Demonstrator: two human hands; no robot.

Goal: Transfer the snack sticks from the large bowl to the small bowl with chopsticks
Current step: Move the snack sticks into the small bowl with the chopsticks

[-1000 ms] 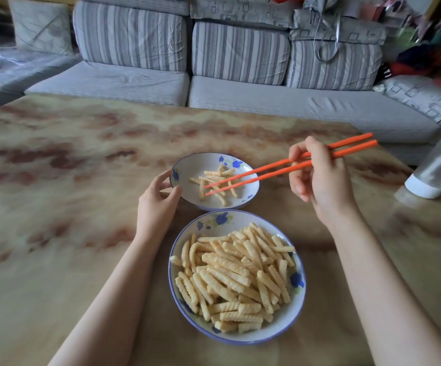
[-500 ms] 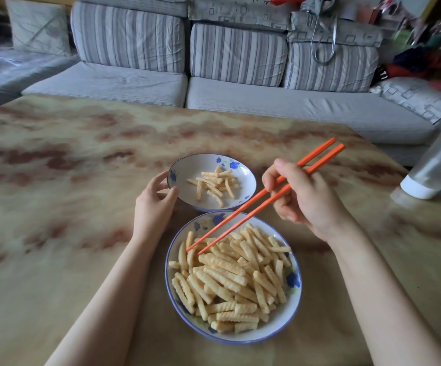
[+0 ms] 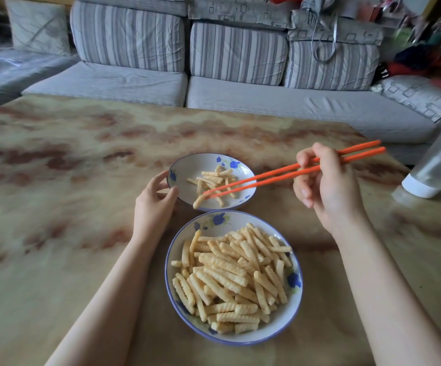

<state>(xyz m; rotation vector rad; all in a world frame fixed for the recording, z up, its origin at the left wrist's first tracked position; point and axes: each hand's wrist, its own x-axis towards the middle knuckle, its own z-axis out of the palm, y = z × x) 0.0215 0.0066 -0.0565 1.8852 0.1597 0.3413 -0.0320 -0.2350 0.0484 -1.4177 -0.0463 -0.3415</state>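
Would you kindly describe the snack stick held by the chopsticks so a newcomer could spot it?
On the marbled table, find the small bowl. Over its near rim, orange chopsticks pinch one snack stick; unlike its neighbours, it hangs tilted at the tips.

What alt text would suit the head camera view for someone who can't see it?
A person's right hand holds orange chopsticks pinching one snack stick over the small bowl, whose rim the left hand holds. A large bowl heaped with snack sticks sits nearer on a marbled table.
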